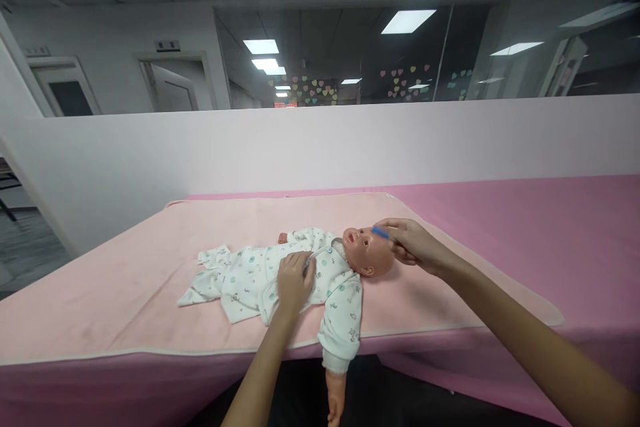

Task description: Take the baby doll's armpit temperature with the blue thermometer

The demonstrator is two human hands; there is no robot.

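A baby doll lies on its back in a white printed outfit, its head toward the right. My left hand rests flat on the doll's belly, fingers stretched out over the cloth. Between the closed fingers of my right hand is a small blue strip-like object; its kind cannot be made out. That hand is at the top of the doll's head, with the blue piece by the forehead. One doll arm hangs over the near edge.
Under the doll spreads a peach mat on a pink-covered table. A low white wall with glass above stands behind it. Grey floor shows at the left.
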